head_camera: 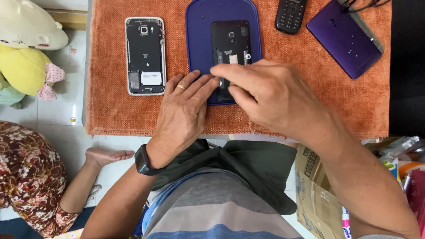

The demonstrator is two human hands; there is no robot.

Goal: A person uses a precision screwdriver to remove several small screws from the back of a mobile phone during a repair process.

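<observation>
Black opened phone (230,48) lies on a blue pad (199,44) on the orange surface (110,115); right hand (270,95) grip pinched on its lower edge; left hand (183,110) fingers flat beside, not clamped; likely light, stiff, fragile, best held by edges; left of pad, second opened phone (144,55) with white rectangular label; right of pad, purple case (345,37).

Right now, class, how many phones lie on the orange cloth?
3. An opened phone lies at the left, a black opened phone on the blue mat under both hands, and a keypad phone at the top edge. The purple flat object could be a fourth.
</observation>
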